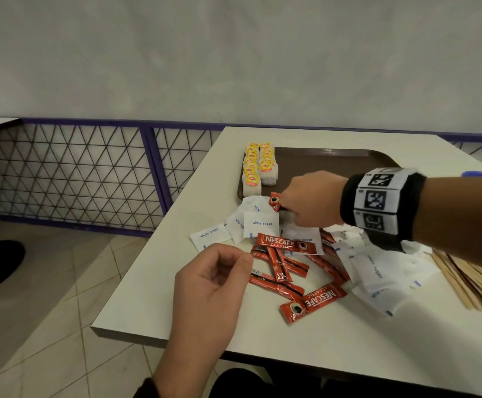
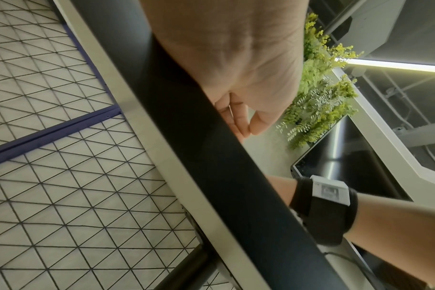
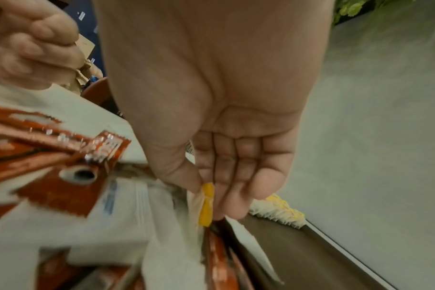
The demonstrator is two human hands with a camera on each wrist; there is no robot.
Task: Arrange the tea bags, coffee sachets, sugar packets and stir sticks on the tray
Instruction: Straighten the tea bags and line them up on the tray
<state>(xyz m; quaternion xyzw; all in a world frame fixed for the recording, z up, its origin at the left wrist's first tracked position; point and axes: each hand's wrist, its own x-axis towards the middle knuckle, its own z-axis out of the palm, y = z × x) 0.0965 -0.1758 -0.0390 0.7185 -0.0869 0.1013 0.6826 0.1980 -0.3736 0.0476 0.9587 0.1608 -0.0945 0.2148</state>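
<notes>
Sorting by kind seems to be the plan: the tea bags [image 1: 258,168] already stand in two rows at the left end of the brown tray [image 1: 334,160], so the rest stays heaped on the desk [image 1: 349,334]. The right hand [image 1: 311,199] reaches into that heap, thumb and fingers [image 3: 234,188] pressed together, pinching a yellow-tagged tea bag [image 3: 206,204]. The left hand [image 1: 211,285] hovers beside the coffee sachets [image 1: 285,259], loosely curled and holding nothing. Sugar packets [image 1: 259,222] and stir sticks [image 1: 469,282] lie untouched.
</notes>
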